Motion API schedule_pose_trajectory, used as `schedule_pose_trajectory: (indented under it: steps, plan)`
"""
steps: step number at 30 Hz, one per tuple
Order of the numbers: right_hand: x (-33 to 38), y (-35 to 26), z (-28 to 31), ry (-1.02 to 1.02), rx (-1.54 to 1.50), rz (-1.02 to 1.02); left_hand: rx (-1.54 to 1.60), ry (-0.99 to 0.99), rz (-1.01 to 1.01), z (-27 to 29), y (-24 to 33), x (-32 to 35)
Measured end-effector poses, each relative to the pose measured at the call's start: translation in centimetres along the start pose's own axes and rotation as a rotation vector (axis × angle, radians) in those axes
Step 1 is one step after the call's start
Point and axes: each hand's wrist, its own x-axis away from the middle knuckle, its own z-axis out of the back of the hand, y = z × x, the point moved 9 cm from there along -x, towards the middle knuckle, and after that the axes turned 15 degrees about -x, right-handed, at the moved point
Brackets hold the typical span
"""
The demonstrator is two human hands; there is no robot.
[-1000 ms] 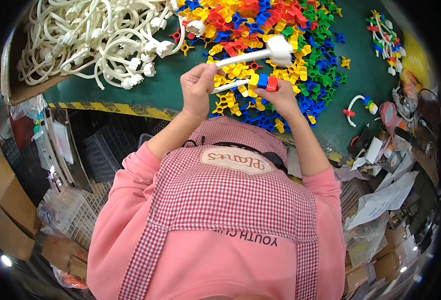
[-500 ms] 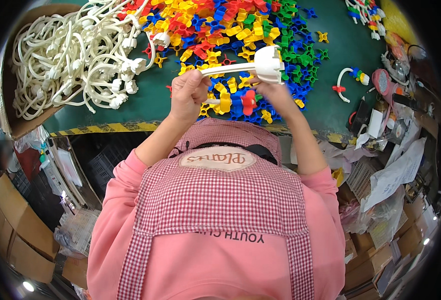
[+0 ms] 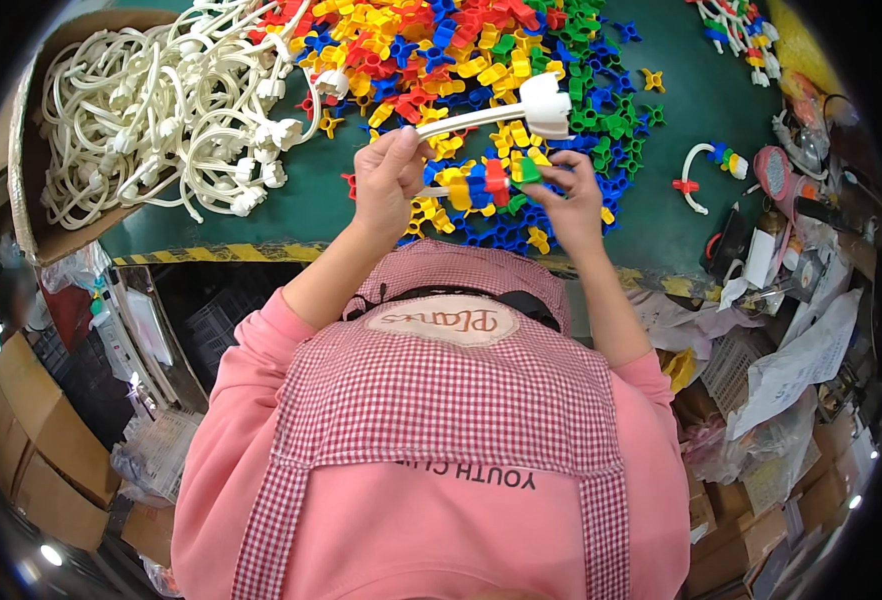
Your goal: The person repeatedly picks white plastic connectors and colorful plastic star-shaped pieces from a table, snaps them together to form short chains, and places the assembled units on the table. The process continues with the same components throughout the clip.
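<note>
My left hand [image 3: 389, 180] grips a bent white plastic cord [image 3: 471, 121] at its curve, just over the near part of the table. One arm of the cord points right and ends in a large white scalloped cup [image 3: 545, 105]. The lower arm carries a yellow piece [image 3: 458, 189], a blue piece [image 3: 477, 187] and a red piece [image 3: 497, 184] side by side. My right hand [image 3: 575, 203] has its thumb and finger closed on a green plastic piece [image 3: 527, 172] at that arm's end, against the red one. How far the green piece sits on the cord is hidden.
Loose red, yellow, blue and green pieces [image 3: 441, 60] are heaped behind my hands. A cardboard box [image 3: 23, 190] at left overflows with white cords. On the right lie a threaded cord [image 3: 693, 165], a pink tool [image 3: 772, 172] and clutter. Striped tape [image 3: 216, 254] marks the near table edge.
My right hand, blurred before below the white cup, now holds a green piece at the end of the lower arm beside the red piece. The left hand keeps its grip on the cord.
</note>
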Motion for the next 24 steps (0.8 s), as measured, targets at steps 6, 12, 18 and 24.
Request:
schedule_pose_trajectory:
  steps: [6,12,18,24]
  plan:
    - [2.4,-3.4,-4.3,-0.280,0.389,0.293,0.154,-0.205,0.006,-3.2,1.6,0.1]
    - [2.5,-3.8,-1.6,-0.111,-0.042,0.056,-0.004,-0.027,-0.004,-0.7,1.7,0.0]
    - [1.9,-5.9,-3.3,-0.245,0.202,0.194,0.185,-0.133,0.100,-2.6,0.4,0.4]
    - [1.3,-6.3,-3.7,-0.198,-0.105,0.276,0.361,-0.128,0.084,-4.0,1.6,-0.2]
